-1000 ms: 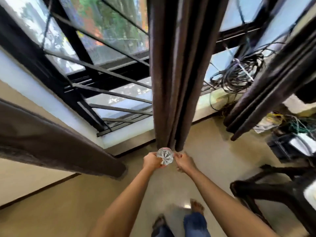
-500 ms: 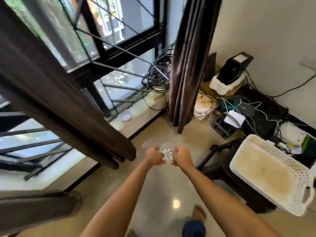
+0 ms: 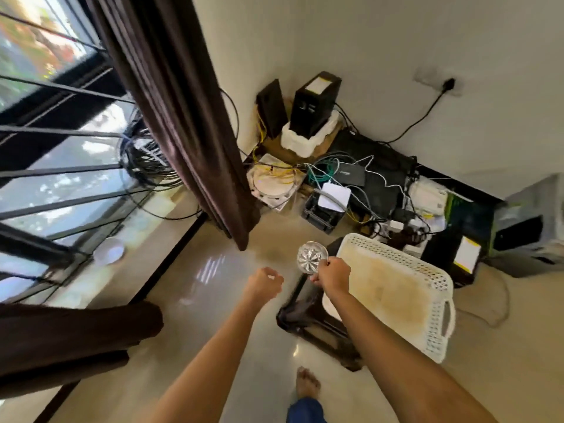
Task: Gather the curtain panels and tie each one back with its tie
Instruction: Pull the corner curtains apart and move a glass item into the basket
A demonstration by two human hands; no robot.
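Head view, looking down. Right hand (image 3: 332,274) pinches a clear faceted piece (image 3: 312,257), round and glass-like, at its lower right edge. The fingers curl round that rim and most of the disc sticks out up and left of the knuckles, with the flat face toward the camera. Cannot tell if a cord or strap hangs from it.

Left hand (image 3: 264,285) is beside it to the left, apart from the piece and the right hand. Its fingers are loosely curled and hold nothing.

Dark brown curtain panel (image 3: 183,117) hangs up-left of both hands, its folds bunched narrow, with the hem end just above the floor (image 3: 198,285). The faceted piece is near that hem, down and to the right of it, not touching. Neither hand touches the fabric. A second brown curtain (image 3: 70,337) crosses the lower left corner, well apart from the hands.

Barred window (image 3: 61,184) is at left, with a cable coil (image 3: 143,157) behind the panel and a small white dish (image 3: 109,251) on the sill. A white perforated basket (image 3: 396,294) sits on a dark stool (image 3: 308,325) just right of the right hand. A black box (image 3: 314,105) and tangled wiring fill the corner. A bare foot (image 3: 307,383) is at the bottom.
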